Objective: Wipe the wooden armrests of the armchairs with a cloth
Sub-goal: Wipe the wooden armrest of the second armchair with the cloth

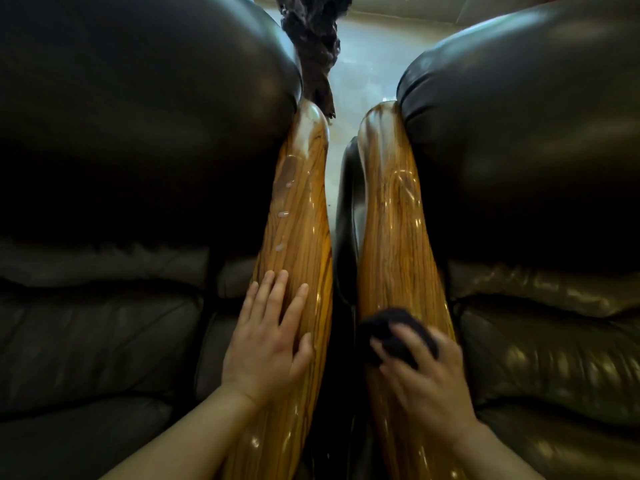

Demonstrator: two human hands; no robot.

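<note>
Hands: left hand (268,344) is spread flat at nine o'clock; soft, light dark bunched cloth (393,332) is pinched by right hand (427,370) on glossy, likely slippery wooden armrest (391,237).

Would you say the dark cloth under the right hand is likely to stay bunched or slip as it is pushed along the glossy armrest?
The dark cloth looks soft and floppy, crumpled under the right hand, so it probably stays bunched only while pressed. The right armrest shines as if wet or polished, so the cloth likely slides easily.

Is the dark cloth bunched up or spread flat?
Bunched: the dark cloth forms a wad under the right hand on the right armrest.
</note>
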